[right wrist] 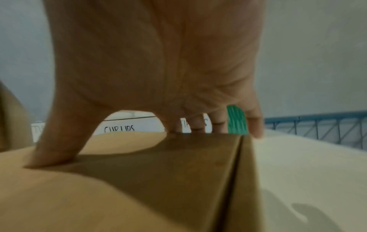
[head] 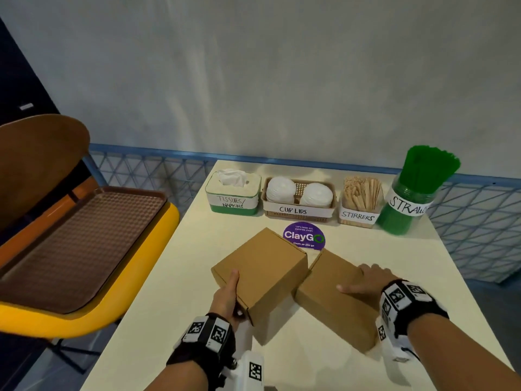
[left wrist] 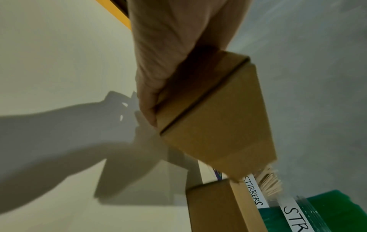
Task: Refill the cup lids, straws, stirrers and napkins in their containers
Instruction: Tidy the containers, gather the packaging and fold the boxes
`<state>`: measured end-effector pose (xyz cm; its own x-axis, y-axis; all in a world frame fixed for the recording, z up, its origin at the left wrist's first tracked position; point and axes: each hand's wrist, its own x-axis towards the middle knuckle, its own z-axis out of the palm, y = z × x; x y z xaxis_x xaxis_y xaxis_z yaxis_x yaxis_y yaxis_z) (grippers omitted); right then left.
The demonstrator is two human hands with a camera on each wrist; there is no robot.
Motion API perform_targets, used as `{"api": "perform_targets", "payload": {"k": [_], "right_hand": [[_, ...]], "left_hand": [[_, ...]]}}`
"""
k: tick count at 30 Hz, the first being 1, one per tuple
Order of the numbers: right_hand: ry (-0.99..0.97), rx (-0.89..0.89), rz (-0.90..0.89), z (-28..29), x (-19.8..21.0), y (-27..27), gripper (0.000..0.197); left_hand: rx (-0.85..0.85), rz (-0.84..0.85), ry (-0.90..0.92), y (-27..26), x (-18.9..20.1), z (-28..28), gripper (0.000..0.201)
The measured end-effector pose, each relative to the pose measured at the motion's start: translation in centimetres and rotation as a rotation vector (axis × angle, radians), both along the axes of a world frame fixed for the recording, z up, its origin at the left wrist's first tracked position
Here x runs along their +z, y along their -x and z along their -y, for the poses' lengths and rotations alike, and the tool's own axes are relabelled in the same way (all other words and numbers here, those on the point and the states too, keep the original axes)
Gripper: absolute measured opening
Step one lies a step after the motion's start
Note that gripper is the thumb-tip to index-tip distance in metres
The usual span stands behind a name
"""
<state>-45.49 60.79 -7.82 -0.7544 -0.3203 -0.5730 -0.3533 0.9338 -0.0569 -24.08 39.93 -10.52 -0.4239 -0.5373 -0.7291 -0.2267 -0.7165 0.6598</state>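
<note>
I see two brown boxes on the table (head: pixel 423 249). My left hand (head: pixel 225 299) grips the left box (head: pixel 262 266), with the thumb on top and the fingers curled under its near corner. That box is tilted up off the table. My right hand (head: pixel 363 280) rests on the right box (head: pixel 335 294), thumb on the lid and fingers bent over its far edge. The two boxes touch at one corner.

Behind them, by the wall, stand four holders in a row: the napkin box (head: pixel 232 197), the cup lids basket (head: pixel 298 200), the stirrers tub (head: pixel 361 203) and the green straws jar (head: pixel 408 193). A purple sticker (head: pixel 304 236) lies just behind the boxes. A brown tray (head: pixel 76 244) sits on the yellow chair (head: pixel 158 249) to the left.
</note>
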Motion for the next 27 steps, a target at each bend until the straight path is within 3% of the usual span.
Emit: {"api": "perform_targets", "payload": {"k": [4,7,12,14,18,23,27], "right_hand": [[0.113,-0.094,0.192,-0.1,-0.9,-1.1,0.107],[0.192,-0.177,0.336,-0.3,-1.8,-1.8,0.119],[0.393,-0.229,0.515,0.8,-1.5,-4.2,0.074],[0.467,-0.263,0.613,1.3,-1.4,-5.3,0.07],[0.742,-0.301,0.684,2.4,-2.2,-6.7,0.064],[1.039,-0.268,0.714,5.4,-2.1,-8.3,0.068],[1.192,-0.135,0.677,10.3,0.0,-10.4,0.07]], "left_hand": [[0.105,0.034,-0.005,0.4,-1.2,-0.7,0.032],[0.182,0.093,0.003,0.6,-1.8,-1.3,0.054],[0.246,0.12,0.009,0.9,-2.0,-1.7,0.063],[0.254,0.091,0.007,0.8,-2.5,-1.1,0.071],[0.326,0.055,0.034,0.2,-3.2,1.1,0.076],[0.42,-0.112,0.058,-1.7,-0.4,3.3,0.065],[0.613,-0.135,0.314,-6.4,3.0,6.3,0.068]]}}
